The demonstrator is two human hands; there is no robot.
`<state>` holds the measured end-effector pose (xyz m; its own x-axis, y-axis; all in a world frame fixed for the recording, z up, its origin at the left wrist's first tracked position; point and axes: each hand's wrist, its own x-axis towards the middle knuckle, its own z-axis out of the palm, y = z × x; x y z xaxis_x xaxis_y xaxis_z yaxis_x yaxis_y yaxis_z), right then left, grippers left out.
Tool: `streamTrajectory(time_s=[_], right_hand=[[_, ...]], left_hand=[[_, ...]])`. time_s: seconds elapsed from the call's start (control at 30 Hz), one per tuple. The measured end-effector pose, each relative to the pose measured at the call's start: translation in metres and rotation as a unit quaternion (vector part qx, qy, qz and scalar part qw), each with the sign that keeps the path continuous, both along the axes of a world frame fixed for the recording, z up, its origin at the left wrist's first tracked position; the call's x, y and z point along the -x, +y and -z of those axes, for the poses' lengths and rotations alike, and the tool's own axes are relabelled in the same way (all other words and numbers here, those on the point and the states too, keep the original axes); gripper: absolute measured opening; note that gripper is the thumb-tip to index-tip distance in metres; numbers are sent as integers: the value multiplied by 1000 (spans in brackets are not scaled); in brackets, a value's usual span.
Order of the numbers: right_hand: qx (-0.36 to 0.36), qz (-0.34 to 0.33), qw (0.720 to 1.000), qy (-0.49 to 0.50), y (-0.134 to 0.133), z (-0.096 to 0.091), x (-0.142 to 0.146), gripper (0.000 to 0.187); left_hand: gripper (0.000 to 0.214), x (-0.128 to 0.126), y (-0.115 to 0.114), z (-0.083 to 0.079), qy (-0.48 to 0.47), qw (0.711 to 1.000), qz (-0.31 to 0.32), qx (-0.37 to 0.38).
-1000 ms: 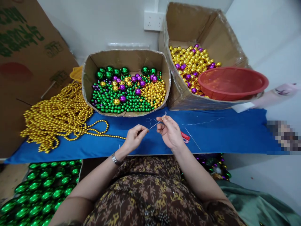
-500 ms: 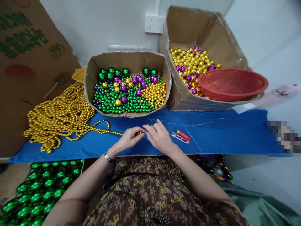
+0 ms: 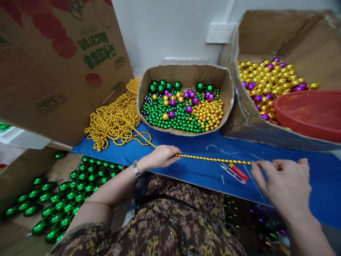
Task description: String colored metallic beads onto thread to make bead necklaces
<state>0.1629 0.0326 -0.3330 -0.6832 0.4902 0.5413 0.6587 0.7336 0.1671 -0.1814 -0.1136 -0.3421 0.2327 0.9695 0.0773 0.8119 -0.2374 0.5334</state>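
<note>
A strand of small gold beads (image 3: 213, 159) is stretched straight over the blue cloth (image 3: 191, 170). My left hand (image 3: 161, 156) is closed around the strand at its left. My right hand (image 3: 282, 186) pinches the strand's right end, where a thin needle or thread sticks out. To the left, the strand runs back into a big heap of gold bead chains (image 3: 114, 121). A red-handled thread snip (image 3: 236, 172) lies on the cloth just under the strand.
A small cardboard box (image 3: 186, 73) of green, purple and gold beads stands behind. A larger box (image 3: 247, 117) of gold and purple beads holds a red basin (image 3: 311, 113). Large green balls (image 3: 66, 199) fill a box on the floor at left. Printed cardboard (image 3: 53, 64) leans at left.
My hands were together at the cloth's middle; the right hand has pulled far right, drawing the gold strand out straight. The view has swung left and closer.
</note>
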Motion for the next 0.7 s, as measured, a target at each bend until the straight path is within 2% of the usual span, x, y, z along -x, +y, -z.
streamTrajectory(time_s=[0.13, 0.23, 0.4, 0.5, 0.7], right_hand=[[41, 42, 997, -47, -20, 29, -14, 36], [124, 91, 987, -49, -42, 55, -12, 29], [214, 126, 968, -34, -52, 93, -16, 24], [231, 120, 965, -28, -55, 102, -14, 24], [236, 98, 967, -15, -54, 108, -3, 25]], left_hand=[[25, 10, -16, 11, 24, 994, 51, 91], [27, 31, -32, 23, 48, 988, 14, 149], [30, 65, -49, 48, 80, 974, -48, 207], [29, 70, -58, 53, 85, 970, -69, 219], [27, 71, -62, 52, 49, 972, -115, 200]])
